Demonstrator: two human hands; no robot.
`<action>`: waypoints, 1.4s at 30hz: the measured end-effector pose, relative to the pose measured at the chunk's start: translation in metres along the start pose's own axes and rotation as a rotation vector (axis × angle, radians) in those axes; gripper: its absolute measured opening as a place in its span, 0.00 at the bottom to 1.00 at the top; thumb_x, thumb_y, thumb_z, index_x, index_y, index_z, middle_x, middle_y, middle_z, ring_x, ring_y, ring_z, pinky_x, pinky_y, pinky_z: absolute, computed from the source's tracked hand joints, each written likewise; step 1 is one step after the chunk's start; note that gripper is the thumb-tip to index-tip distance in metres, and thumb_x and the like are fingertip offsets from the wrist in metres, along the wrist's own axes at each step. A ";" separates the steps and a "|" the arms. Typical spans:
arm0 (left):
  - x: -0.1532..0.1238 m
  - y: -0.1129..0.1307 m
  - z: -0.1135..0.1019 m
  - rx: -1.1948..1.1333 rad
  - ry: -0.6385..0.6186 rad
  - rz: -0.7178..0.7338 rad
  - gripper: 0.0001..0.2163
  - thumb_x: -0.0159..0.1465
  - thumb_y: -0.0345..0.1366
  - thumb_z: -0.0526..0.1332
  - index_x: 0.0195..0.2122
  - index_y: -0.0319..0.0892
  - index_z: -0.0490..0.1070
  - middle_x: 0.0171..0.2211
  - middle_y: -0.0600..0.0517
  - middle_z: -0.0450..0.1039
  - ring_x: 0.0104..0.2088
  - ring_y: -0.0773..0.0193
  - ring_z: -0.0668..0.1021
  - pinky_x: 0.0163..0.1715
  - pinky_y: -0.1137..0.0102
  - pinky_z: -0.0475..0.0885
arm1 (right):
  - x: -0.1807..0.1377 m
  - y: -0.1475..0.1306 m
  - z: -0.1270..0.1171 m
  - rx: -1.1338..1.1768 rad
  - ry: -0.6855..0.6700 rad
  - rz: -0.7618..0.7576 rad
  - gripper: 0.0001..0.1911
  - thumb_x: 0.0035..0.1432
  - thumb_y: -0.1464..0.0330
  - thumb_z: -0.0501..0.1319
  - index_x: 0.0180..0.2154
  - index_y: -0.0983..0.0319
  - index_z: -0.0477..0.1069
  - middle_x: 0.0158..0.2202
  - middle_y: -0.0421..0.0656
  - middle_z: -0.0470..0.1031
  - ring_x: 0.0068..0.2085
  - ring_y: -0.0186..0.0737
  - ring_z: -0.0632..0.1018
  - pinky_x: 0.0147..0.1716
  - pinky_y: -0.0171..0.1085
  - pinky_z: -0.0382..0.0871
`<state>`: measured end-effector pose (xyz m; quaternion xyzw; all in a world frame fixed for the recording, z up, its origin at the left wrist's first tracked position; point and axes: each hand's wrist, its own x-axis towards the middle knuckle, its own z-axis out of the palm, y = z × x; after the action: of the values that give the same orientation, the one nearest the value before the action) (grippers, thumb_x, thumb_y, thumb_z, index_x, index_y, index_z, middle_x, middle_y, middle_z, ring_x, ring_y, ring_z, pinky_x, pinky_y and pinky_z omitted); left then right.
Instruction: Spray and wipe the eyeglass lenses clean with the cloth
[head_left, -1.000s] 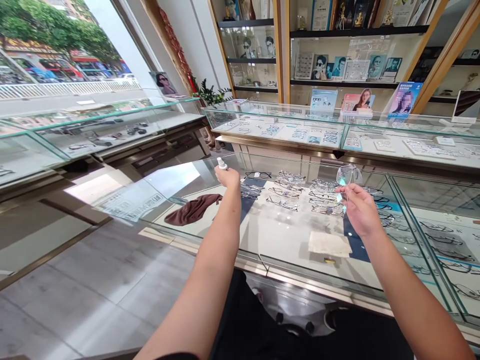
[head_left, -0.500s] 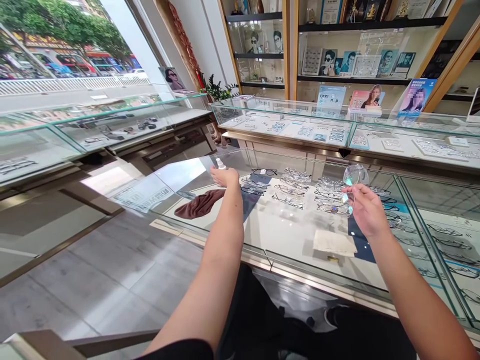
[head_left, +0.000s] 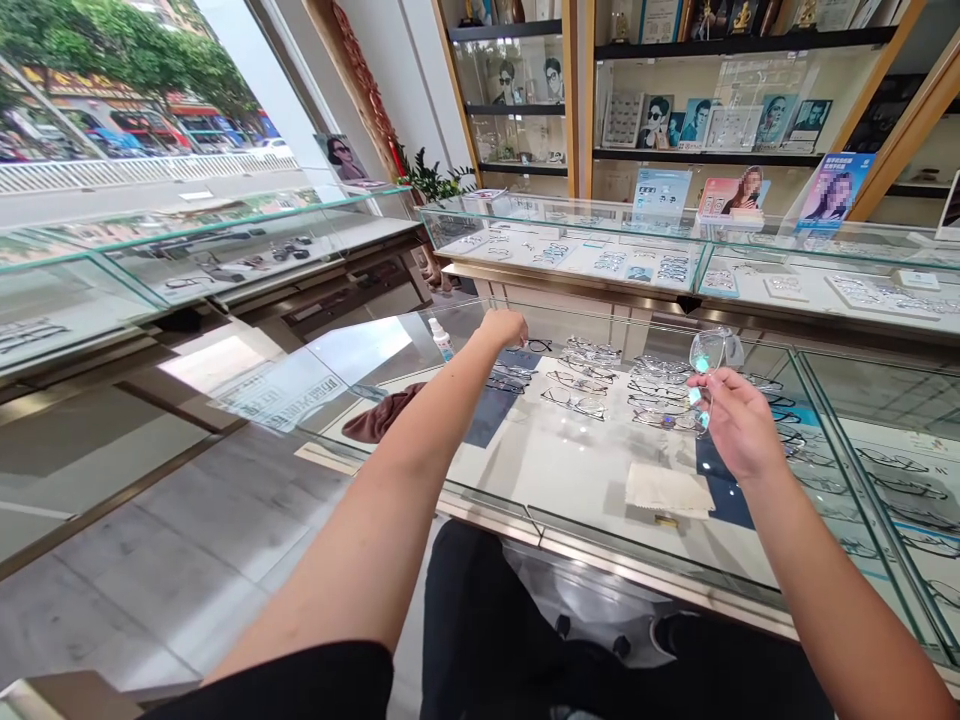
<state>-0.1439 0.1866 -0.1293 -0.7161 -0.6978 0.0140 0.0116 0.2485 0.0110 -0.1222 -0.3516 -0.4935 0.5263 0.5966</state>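
Observation:
My right hand (head_left: 739,415) pinches a pair of clear-lensed eyeglasses (head_left: 716,350) above the glass counter (head_left: 555,470), and greenish glints show on the lenses. My left hand (head_left: 504,328) reaches over the far part of the counter, back of the hand up. Its fingers bend down and are mostly hidden. A small white spray bottle (head_left: 442,342) stands upright just left of that hand, apart from it. Partly behind my left forearm lies a crumpled brown cloth (head_left: 382,415). A cream cloth (head_left: 669,488) lies flat near the front edge, left of my right wrist.
Several eyeglass frames (head_left: 576,402) lie in rows inside the counter. Another glass showcase (head_left: 555,275) runs along the back with small sign stands (head_left: 733,197). A third showcase (head_left: 247,240) lines the window side. My knees (head_left: 480,610) are close to the counter's front edge.
My left hand has come away from the spray bottle, which now stands on the counter, and moved right. My right hand stays nearly in place with the eyeglasses.

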 end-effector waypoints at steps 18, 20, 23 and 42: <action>-0.014 -0.003 0.015 0.096 0.162 0.105 0.13 0.65 0.31 0.59 0.43 0.41 0.85 0.50 0.39 0.82 0.55 0.48 0.78 0.54 0.61 0.68 | -0.004 0.001 0.002 -0.033 -0.020 -0.003 0.20 0.48 0.49 0.77 0.28 0.55 0.75 0.32 0.41 0.77 0.40 0.44 0.77 0.40 0.42 0.68; -0.019 -0.001 0.020 0.100 0.173 0.117 0.14 0.66 0.29 0.58 0.41 0.41 0.85 0.50 0.38 0.82 0.54 0.47 0.78 0.53 0.60 0.67 | -0.003 0.001 0.002 -0.050 -0.028 -0.005 0.20 0.50 0.49 0.76 0.29 0.54 0.75 0.33 0.41 0.77 0.41 0.44 0.77 0.39 0.43 0.68; -0.027 0.000 0.025 0.102 0.173 0.129 0.14 0.66 0.28 0.57 0.39 0.39 0.85 0.47 0.37 0.82 0.52 0.46 0.78 0.49 0.59 0.66 | -0.003 0.001 0.003 -0.060 -0.033 -0.010 0.20 0.50 0.48 0.75 0.29 0.55 0.74 0.33 0.42 0.77 0.41 0.45 0.77 0.39 0.43 0.68; -0.209 0.192 0.006 -0.334 0.050 0.860 0.05 0.69 0.38 0.59 0.37 0.46 0.72 0.36 0.50 0.81 0.36 0.57 0.81 0.35 0.64 0.69 | 0.010 -0.010 0.000 -0.036 -0.016 -0.042 0.21 0.49 0.48 0.75 0.30 0.55 0.71 0.35 0.40 0.79 0.36 0.40 0.75 0.38 0.41 0.69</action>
<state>0.0424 -0.0278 -0.1415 -0.9327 -0.3296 -0.1121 -0.0940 0.2513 0.0188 -0.1106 -0.3475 -0.5149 0.5075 0.5971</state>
